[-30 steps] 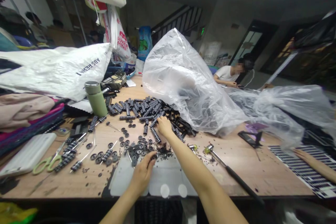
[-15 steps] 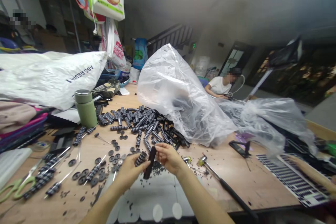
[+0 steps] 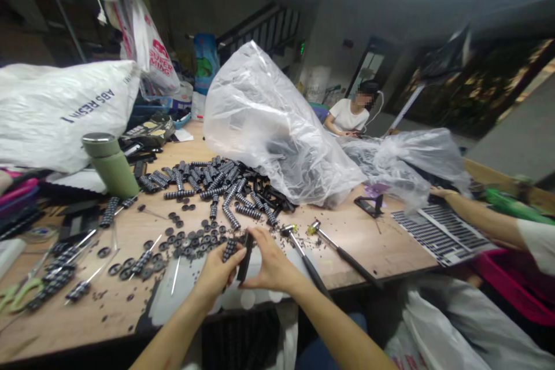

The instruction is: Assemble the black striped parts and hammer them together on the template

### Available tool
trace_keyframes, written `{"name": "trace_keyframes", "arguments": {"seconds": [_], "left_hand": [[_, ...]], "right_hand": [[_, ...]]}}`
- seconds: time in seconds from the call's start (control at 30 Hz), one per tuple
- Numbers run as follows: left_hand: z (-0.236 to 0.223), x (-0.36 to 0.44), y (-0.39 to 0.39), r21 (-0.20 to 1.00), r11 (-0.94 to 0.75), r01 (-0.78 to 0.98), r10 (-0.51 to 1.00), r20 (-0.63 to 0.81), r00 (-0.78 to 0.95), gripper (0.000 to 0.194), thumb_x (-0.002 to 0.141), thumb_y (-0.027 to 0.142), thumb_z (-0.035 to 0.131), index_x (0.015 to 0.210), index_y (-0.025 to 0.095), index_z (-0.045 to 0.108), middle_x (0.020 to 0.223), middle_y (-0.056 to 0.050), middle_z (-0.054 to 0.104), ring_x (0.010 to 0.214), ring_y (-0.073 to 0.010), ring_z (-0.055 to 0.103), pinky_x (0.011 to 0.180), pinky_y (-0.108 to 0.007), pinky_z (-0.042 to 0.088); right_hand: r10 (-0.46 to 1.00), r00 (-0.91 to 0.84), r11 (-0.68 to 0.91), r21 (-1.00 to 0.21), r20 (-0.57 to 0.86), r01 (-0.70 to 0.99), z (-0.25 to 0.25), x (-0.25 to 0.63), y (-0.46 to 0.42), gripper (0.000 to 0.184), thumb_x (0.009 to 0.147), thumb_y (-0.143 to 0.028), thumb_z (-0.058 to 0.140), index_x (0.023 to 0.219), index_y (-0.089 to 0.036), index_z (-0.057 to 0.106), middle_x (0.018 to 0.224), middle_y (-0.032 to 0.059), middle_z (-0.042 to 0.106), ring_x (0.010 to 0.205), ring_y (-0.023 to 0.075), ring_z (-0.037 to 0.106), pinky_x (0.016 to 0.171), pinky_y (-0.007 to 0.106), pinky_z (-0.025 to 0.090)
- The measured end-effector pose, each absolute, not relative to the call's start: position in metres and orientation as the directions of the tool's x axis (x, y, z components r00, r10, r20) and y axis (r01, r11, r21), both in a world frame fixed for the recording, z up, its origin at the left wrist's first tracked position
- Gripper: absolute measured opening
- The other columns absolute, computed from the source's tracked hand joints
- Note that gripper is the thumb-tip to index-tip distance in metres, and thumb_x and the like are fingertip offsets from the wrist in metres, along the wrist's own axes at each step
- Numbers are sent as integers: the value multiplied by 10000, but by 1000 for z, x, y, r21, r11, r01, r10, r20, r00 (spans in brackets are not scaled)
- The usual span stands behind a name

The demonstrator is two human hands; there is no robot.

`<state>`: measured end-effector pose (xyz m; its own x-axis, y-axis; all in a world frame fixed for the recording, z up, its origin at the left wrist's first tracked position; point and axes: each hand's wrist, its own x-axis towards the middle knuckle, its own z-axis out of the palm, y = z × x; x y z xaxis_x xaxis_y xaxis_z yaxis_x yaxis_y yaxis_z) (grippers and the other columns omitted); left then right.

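Since a moment ago, my right hand [image 3: 272, 263] has spread: its fingers hold the top of the black bar [image 3: 245, 258] and its thumb the bottom. The bar is between my hands. My left hand [image 3: 214, 270] grips a checkered roller [image 3: 229, 250] beside it.

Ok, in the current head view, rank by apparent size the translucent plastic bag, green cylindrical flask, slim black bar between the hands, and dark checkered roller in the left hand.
1. Translucent plastic bag
2. Green cylindrical flask
3. Slim black bar and dark checkered roller, order unsure: the left hand partly covers the roller.
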<state>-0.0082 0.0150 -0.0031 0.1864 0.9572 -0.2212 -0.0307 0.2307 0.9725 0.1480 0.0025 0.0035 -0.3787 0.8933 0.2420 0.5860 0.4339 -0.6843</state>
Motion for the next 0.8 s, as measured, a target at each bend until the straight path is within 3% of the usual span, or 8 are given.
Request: {"name": "trace_keyframes", "arguments": {"seconds": [0.1,0.23,0.33,0.53,0.8], "left_hand": [[5,-7,8,943,252,-215,947,-194,256,462,703,517,524,1026,189,496,515,83,473,289,-35,359,268,-132,231],[7,-8,1,913,279,-299,939,-194,284,484,760,522,458,1099,178,483,446,103,399,255,-30,292,247,-125,196],[5,-6,-3,896,319,-310,933,-240,268,441,757,500,483,1030,157,533,429,91,414,257,-38,312,249,-139,208],[8,5,-10,849,340,-404,939,-280,201,311,704,424,580,855,153,561,495,52,517,381,-97,509,371,-201,411],[14,13,-16,885,347,-311,937,-308,168,328,712,430,573,851,135,550,460,25,551,370,-108,520,356,-190,422]], "right_hand": [[889,-360,448,-702,284,553,0,153,-7,1117,497,-328,772,1378,-186,99,1392,136,215,1303,269,172,1062,437,200],[855,-398,494,-760,334,423,4,151,-24,1058,529,-321,759,1364,-211,119,1380,108,210,1294,249,199,1048,399,245],[824,-414,538,-764,388,355,9,145,-31,1070,526,-344,765,1359,-209,107,1384,110,214,1294,246,206,1058,390,233],[797,-433,576,-746,422,334,6,138,-30,1017,555,-295,742,1350,-209,113,1388,106,234,1297,237,220,1081,385,193],[832,-377,530,-783,407,326,-3,140,-32,979,530,-174,696,1336,-192,141,1365,104,253,1275,228,256,1070,373,227]]}}
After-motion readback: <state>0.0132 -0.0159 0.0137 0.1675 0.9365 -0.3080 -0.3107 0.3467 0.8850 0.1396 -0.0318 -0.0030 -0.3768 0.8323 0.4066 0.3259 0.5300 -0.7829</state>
